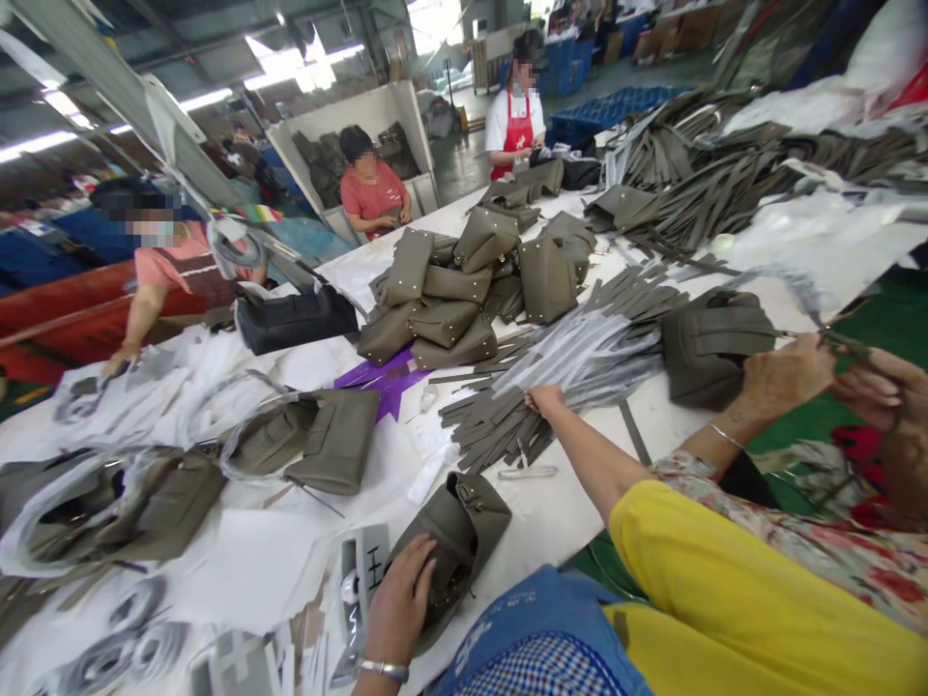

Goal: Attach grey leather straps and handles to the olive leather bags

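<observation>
My left hand (400,594) lies at the near side of an olive-green handbag (458,527), its fingers curled over the edge and gripping it. The bag is tilted on the table, with its opening partly in view. My right hand (545,398), at the end of a yellow sleeve, reaches forward to a heap of loose olive straps (500,425). Its fingers are pinched together on the end of a strap there. Several of these straps carry whitish film (580,343). A grey case-like item (361,590) lies beside my left hand.
Olive bags (464,290) are piled mid-table, and more straps (674,164) lie at the back right. On the left are wrapped bags (330,440), a black bag (294,319) and tape-like rolls (108,648). Close at right, a co-worker's hands (790,372) work near another bag (714,343). Other people sit opposite.
</observation>
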A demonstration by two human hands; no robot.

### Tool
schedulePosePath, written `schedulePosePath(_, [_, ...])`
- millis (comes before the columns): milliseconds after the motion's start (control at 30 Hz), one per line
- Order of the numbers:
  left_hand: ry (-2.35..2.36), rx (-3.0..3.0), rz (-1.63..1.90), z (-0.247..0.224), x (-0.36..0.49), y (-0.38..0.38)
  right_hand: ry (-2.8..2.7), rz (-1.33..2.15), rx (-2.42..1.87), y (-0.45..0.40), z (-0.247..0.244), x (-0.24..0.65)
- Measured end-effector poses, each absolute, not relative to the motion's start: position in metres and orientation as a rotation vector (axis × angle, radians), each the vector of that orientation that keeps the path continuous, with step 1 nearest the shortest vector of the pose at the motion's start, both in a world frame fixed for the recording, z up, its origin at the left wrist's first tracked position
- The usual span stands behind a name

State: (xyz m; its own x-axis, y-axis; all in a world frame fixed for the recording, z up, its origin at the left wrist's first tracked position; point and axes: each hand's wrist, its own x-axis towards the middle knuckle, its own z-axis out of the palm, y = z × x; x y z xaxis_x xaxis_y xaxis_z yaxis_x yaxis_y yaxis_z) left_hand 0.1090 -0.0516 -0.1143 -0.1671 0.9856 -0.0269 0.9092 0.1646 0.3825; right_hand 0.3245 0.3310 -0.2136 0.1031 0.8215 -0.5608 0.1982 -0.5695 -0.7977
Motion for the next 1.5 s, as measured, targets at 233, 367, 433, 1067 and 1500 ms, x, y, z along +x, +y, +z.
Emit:
schedulePosePath(233, [2.223,1.721,0.581,-0.09,0.112,-0.031,-0.791,1.536,-1.493,0.28,-0.18,0.331])
schedulePosePath(367, [2.14,1.627,0.781,-0.068,0.128,0.014,-0.835,1.67,-1.256,0.219,-0.162,0.32])
schedulePosePath(433, [2.019,1.608,0.864,-0.062,0.137,0.042,-0.853,1.751,-1.185,0.193,-0.155,0.313])
schedulePosePath(1067, [1.471,1.172,0.492,-0.025,0.108,0.058,-0.522,2.419,-0.639,0.116,-0.115,0.32])
schedulePosePath(1500, [2.271,1.259,-0.064,-0.018,-0.018,-0.068,-0.49,2.336,-0.768,0.13,-0.11,0.303])
